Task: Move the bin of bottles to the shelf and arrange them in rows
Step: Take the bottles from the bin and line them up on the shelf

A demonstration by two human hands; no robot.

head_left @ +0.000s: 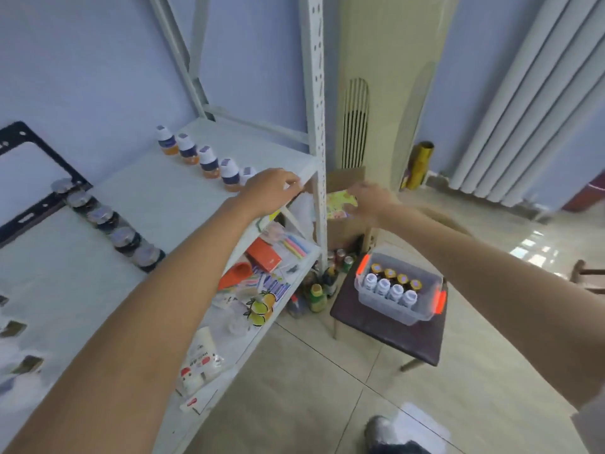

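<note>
Left hand (271,188) fingers curled at shelf (157,198) edge beside white-capped bottles (209,160), hold unclear. Right hand (368,199) blurred, grip unclear. Bin (401,290) on stool (393,332) below right hand, bottles left inside.

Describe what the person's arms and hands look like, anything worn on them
Both forearms are bare up to the frame edge. The left hand shows no glove, ring or watch. The right hand is motion-blurred, with nothing visibly worn. A bit of pale sleeve shows at the right arm's top.
</note>
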